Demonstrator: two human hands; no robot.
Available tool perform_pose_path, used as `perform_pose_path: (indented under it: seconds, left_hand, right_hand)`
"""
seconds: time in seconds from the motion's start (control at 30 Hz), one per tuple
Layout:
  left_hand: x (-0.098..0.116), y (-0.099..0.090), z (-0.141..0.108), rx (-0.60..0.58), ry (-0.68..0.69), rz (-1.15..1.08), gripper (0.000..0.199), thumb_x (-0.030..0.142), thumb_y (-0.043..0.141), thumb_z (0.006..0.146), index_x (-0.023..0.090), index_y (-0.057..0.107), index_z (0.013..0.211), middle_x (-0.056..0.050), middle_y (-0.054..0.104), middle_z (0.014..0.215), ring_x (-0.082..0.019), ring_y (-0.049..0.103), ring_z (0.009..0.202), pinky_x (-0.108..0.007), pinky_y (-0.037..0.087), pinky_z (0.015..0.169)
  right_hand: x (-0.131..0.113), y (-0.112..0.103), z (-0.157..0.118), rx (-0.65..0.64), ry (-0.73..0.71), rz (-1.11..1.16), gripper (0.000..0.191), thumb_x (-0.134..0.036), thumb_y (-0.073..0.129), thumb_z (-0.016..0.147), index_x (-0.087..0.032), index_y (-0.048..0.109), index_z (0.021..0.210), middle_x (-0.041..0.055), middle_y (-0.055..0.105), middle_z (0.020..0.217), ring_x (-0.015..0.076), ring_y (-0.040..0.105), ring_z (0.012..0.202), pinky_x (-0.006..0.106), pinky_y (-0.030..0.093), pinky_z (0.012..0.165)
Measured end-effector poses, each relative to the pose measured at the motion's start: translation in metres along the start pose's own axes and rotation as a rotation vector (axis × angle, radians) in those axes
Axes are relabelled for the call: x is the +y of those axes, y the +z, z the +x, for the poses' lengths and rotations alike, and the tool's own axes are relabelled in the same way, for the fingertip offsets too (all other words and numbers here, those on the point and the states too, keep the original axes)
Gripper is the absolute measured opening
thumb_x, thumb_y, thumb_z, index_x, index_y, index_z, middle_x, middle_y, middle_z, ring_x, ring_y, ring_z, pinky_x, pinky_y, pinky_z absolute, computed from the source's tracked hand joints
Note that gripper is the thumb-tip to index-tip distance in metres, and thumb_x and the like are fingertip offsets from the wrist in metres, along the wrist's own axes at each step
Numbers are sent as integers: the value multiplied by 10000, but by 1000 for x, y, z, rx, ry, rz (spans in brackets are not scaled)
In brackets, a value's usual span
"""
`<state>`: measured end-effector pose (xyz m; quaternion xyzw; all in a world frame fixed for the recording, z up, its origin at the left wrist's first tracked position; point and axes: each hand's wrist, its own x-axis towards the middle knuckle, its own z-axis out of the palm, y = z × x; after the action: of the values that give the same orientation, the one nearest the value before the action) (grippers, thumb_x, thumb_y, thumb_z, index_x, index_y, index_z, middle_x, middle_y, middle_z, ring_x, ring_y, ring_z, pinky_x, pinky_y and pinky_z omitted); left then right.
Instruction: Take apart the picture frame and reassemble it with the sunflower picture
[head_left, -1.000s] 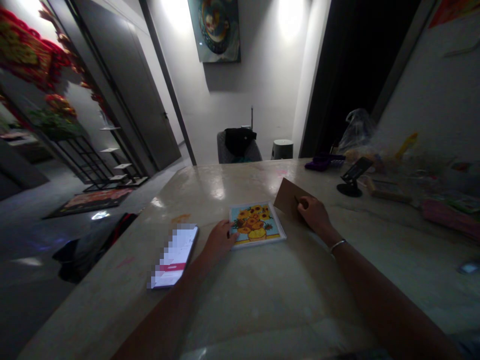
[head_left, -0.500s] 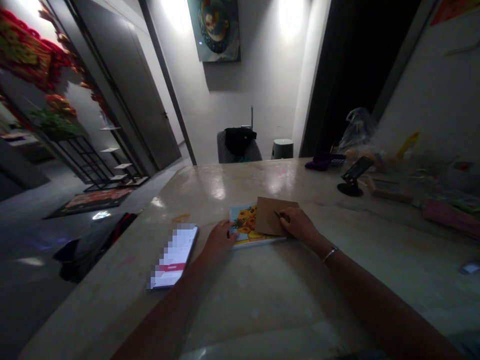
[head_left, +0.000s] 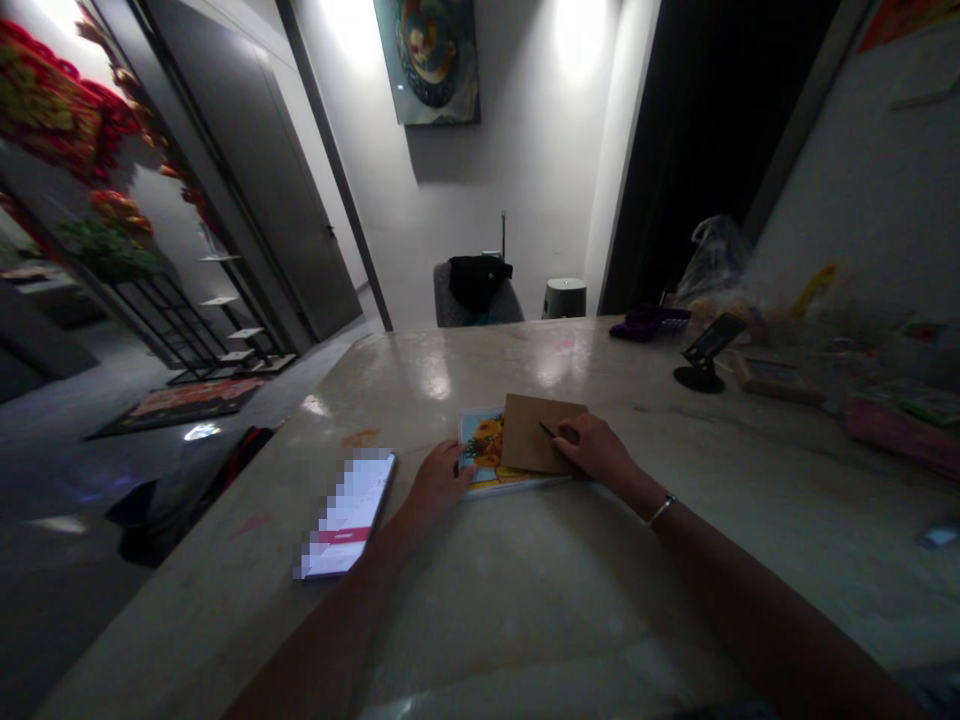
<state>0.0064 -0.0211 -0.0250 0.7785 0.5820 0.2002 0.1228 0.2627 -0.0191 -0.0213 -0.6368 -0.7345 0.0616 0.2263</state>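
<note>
A colourful sunflower picture [head_left: 484,445] with a pale edge lies flat on the table. Over its right part rests a brown cardboard sheet [head_left: 525,435], slightly askew. My left hand [head_left: 436,482] lies at the picture's left edge, fingers stretched onto it and apart. Closed fingers of my right hand [head_left: 596,450] pinch a thin dark stick [head_left: 547,429] whose tip points left over the cardboard; its kind is unclear. That hand covers the cardboard's right edge, and a bracelet [head_left: 660,510] circles its wrist.
Left of my left hand lies a lit phone [head_left: 349,515] on the table [head_left: 480,610]. At the right stand a black phone stand [head_left: 701,375] and a wooden frame [head_left: 776,378]. Farther back are a purple item [head_left: 645,322], a plastic bag [head_left: 716,260] and a chair [head_left: 446,295].
The brown cardboard has slid a little left over the sunflower picture, with my right hand and the dark stick moving along. My left hand has stayed in place.
</note>
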Motion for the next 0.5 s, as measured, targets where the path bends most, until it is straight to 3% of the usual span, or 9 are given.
perform_pose_path:
  seconds: [0.27,0.5]
  left_hand:
    - [3,5,1,19,37,-156,366,163,442,765,136,546,1115,-110,583,1136,-197,518,1050,-354,372,941]
    - [7,7,-1,7,21,-198,440,192,474,759,147,486,1197,-108,580,1128,-197,551,986,-355,407,893]
  right_hand:
    - [-28,2,-13,-6,-109,-23,242,-315,539,782,-176,643,950,80,638,941,191,549,902,271,393,804]
    - [-33,7,-12,10,-173,-39,248,-299,539,783,-172,648,966,89,648,966,205,543,931,296,392,820]
